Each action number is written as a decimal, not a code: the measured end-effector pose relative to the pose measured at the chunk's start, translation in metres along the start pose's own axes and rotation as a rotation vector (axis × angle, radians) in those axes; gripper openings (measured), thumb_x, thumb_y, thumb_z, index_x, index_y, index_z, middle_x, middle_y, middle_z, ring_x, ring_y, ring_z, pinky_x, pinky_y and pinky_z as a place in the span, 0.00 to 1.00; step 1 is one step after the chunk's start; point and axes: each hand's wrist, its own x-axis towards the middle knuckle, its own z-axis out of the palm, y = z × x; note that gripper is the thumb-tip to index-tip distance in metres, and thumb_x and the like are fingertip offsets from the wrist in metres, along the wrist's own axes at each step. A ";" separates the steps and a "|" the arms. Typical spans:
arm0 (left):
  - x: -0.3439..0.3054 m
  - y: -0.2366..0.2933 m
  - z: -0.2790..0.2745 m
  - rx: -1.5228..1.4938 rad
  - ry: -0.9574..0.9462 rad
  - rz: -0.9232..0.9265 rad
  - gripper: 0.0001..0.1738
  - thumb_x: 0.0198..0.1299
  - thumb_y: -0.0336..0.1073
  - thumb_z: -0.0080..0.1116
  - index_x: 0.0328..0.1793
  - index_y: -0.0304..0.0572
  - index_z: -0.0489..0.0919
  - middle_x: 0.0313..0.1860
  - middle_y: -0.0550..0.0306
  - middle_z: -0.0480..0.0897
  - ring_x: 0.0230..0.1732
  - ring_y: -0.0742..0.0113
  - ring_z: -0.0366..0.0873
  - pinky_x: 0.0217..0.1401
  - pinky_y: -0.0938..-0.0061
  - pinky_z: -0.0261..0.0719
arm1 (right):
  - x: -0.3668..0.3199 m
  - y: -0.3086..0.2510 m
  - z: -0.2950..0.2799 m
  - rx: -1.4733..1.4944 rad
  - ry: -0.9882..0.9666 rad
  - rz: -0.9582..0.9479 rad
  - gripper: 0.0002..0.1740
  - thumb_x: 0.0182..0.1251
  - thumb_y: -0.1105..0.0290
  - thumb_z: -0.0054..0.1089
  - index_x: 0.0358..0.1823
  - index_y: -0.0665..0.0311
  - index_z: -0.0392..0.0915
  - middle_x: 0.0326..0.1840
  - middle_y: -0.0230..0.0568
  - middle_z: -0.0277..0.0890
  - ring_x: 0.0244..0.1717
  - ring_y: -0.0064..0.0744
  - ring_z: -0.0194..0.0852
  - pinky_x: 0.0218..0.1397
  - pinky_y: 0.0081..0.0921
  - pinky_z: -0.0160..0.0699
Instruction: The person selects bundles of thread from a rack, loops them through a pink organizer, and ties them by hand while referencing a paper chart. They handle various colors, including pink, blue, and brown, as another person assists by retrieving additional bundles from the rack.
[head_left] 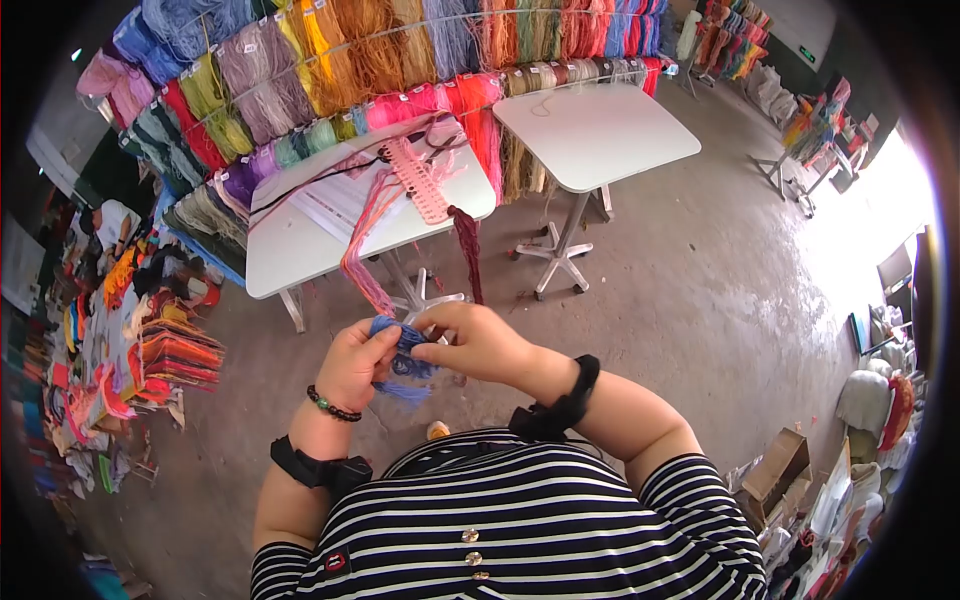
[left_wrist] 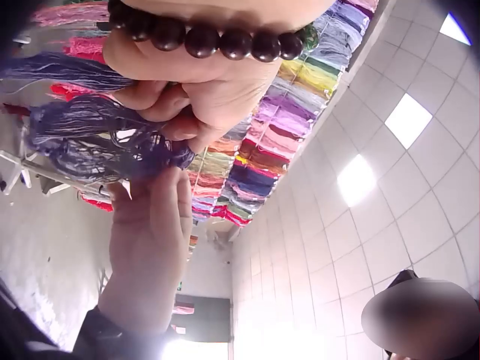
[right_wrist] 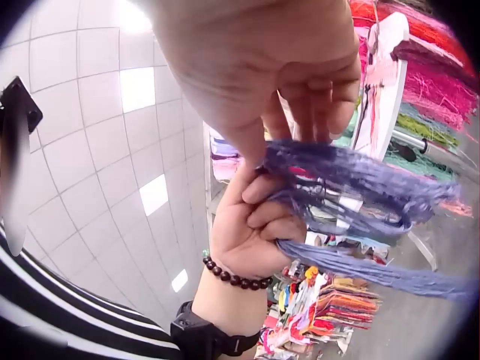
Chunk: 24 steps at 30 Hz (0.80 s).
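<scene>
Right now the blue thread bundle (head_left: 400,352) hangs in the air on the near side of the desk (head_left: 290,250), its length running up and down, the left hand (head_left: 350,365) gripping its middle and the right hand (head_left: 478,345) pinching its top end.

A yarn or embroidery-thread workshop: long racks hung with multicoloured thread skeins (head_left: 380,60) line the back, two white rounded-corner tables (head_left: 600,135) stand on a bare concrete floor (head_left: 700,290), and sorted bright thread bundles (head_left: 170,350) lie piled at left.
</scene>
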 end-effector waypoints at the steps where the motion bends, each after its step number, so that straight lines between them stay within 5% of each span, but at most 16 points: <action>1: 0.000 0.000 0.001 0.026 0.012 0.018 0.06 0.61 0.38 0.61 0.35 0.47 0.78 0.20 0.75 0.68 0.17 0.86 0.55 0.19 0.86 0.50 | 0.003 0.003 0.004 0.002 -0.052 0.016 0.12 0.63 0.66 0.60 0.41 0.68 0.79 0.33 0.45 0.79 0.32 0.36 0.77 0.38 0.30 0.73; 5: -0.003 -0.007 -0.015 0.086 0.082 0.094 0.05 0.61 0.37 0.60 0.35 0.46 0.79 0.21 0.74 0.69 0.18 0.86 0.57 0.19 0.86 0.51 | -0.003 0.030 0.003 0.033 -0.074 0.055 0.15 0.64 0.61 0.58 0.42 0.68 0.76 0.33 0.48 0.78 0.34 0.44 0.77 0.40 0.33 0.73; 8: -0.001 -0.021 -0.041 -0.013 0.193 0.088 0.05 0.61 0.36 0.60 0.35 0.45 0.80 0.22 0.72 0.71 0.19 0.85 0.60 0.20 0.85 0.55 | -0.034 0.065 -0.009 -0.237 -0.021 0.195 0.22 0.61 0.56 0.60 0.49 0.66 0.76 0.42 0.53 0.78 0.41 0.50 0.78 0.47 0.35 0.75; 10: -0.009 -0.026 -0.061 0.207 0.189 -0.011 0.06 0.61 0.37 0.60 0.36 0.44 0.80 0.23 0.71 0.73 0.21 0.84 0.63 0.22 0.85 0.59 | -0.085 0.101 -0.017 -0.364 -0.102 0.104 0.31 0.60 0.52 0.61 0.58 0.66 0.71 0.54 0.58 0.74 0.53 0.53 0.75 0.56 0.37 0.73; 11: -0.015 -0.032 -0.068 0.316 0.190 -0.063 0.07 0.61 0.38 0.60 0.37 0.44 0.80 0.24 0.70 0.74 0.22 0.83 0.65 0.23 0.85 0.61 | -0.108 0.097 -0.025 -0.242 -0.369 0.399 0.36 0.63 0.47 0.57 0.63 0.66 0.67 0.61 0.58 0.70 0.59 0.52 0.70 0.61 0.39 0.69; 12: -0.024 -0.041 -0.073 0.385 0.102 -0.172 0.10 0.61 0.41 0.61 0.39 0.42 0.80 0.26 0.68 0.77 0.25 0.80 0.69 0.28 0.82 0.67 | -0.130 0.097 -0.030 -0.226 -0.591 0.499 0.38 0.67 0.40 0.49 0.64 0.65 0.66 0.62 0.53 0.71 0.60 0.45 0.70 0.62 0.38 0.68; 13: -0.028 -0.080 -0.094 0.468 -0.097 -0.078 0.13 0.62 0.44 0.60 0.40 0.43 0.80 0.27 0.67 0.78 0.27 0.79 0.70 0.32 0.81 0.70 | -0.158 0.116 -0.029 0.104 -0.714 0.729 0.39 0.69 0.37 0.42 0.65 0.63 0.67 0.60 0.46 0.73 0.58 0.38 0.71 0.60 0.35 0.69; 14: -0.038 -0.109 -0.108 0.635 -0.257 -0.053 0.15 0.62 0.48 0.60 0.39 0.45 0.80 0.27 0.68 0.77 0.27 0.77 0.70 0.32 0.80 0.70 | -0.179 0.114 -0.036 0.153 -0.728 0.901 0.36 0.71 0.39 0.39 0.66 0.61 0.68 0.59 0.43 0.73 0.57 0.33 0.69 0.59 0.31 0.69; 15: -0.053 -0.101 -0.103 0.766 -0.332 -0.432 0.17 0.62 0.53 0.58 0.41 0.48 0.79 0.26 0.69 0.75 0.27 0.78 0.69 0.31 0.80 0.69 | -0.182 0.078 -0.039 0.099 -0.631 0.870 0.34 0.73 0.41 0.38 0.65 0.61 0.69 0.59 0.42 0.73 0.57 0.32 0.69 0.59 0.31 0.70; 17: -0.075 -0.124 -0.107 0.626 -0.332 -0.734 0.21 0.65 0.57 0.52 0.42 0.46 0.78 0.26 0.70 0.74 0.27 0.80 0.68 0.29 0.83 0.68 | -0.208 0.094 -0.035 0.262 -0.494 0.994 0.31 0.75 0.46 0.37 0.65 0.63 0.69 0.59 0.42 0.74 0.57 0.32 0.70 0.61 0.29 0.69; 21: -0.099 -0.129 -0.113 0.388 -0.282 -0.659 0.21 0.69 0.52 0.49 0.45 0.39 0.77 0.32 0.67 0.78 0.31 0.81 0.72 0.34 0.84 0.73 | -0.200 0.062 -0.036 0.428 -0.374 1.177 0.26 0.76 0.54 0.39 0.63 0.66 0.70 0.59 0.42 0.74 0.58 0.32 0.69 0.62 0.27 0.67; 24: -0.103 -0.156 -0.139 0.247 -0.271 -0.710 0.19 0.68 0.49 0.51 0.47 0.39 0.77 0.34 0.65 0.79 0.33 0.80 0.73 0.36 0.83 0.75 | -0.214 0.080 -0.035 0.399 -0.370 1.137 0.22 0.72 0.58 0.45 0.58 0.65 0.74 0.55 0.45 0.78 0.52 0.37 0.76 0.57 0.30 0.72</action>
